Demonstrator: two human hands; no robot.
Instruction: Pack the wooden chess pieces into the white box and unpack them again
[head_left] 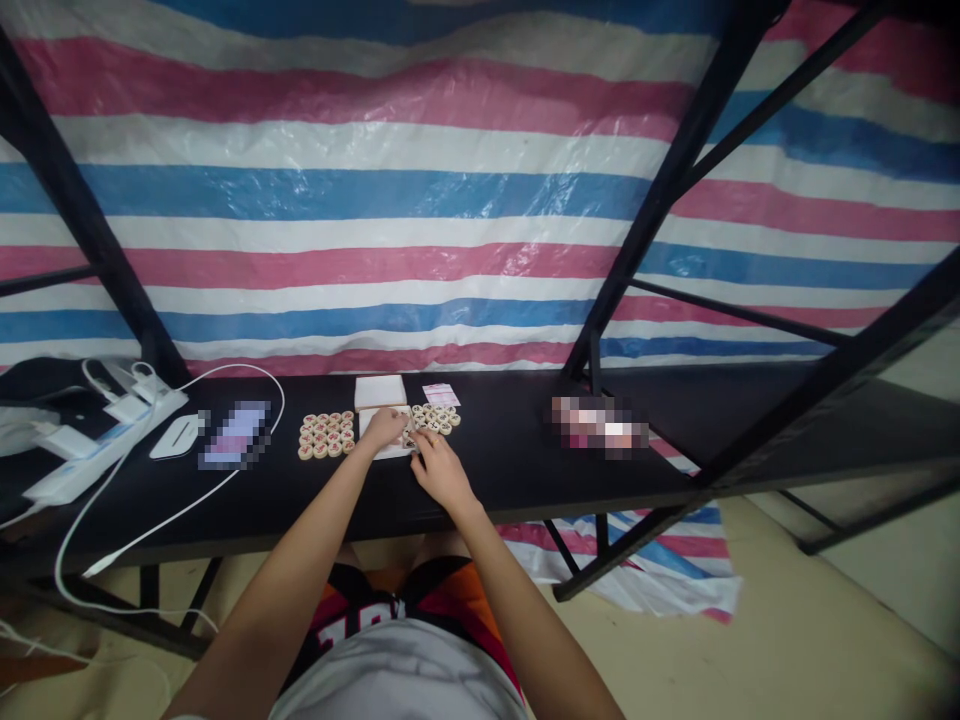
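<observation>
An open white box (367,421) lies on the black table with its lid (380,391) behind it. My left hand (385,428) is over the box, its fingers curled together; whatever they hold is hidden. Close beside it, my right hand (441,466) is at the box's right edge, its fingertips closed around a round chess piece (409,438). Red-marked Chinese chess pieces (326,436) stand in neat rows left of the box. Dark-marked pieces (439,417) lie in a looser group to the right, just beyond my right fingertips.
A pink and white paper (441,394) lies behind the dark-marked pieces. To the left are a blurred phone (235,436), a white device (177,436), a power strip (105,450) and a looping white cable (161,511). A blurred item (598,425) is at the right. Black metal posts (637,215) frame the table.
</observation>
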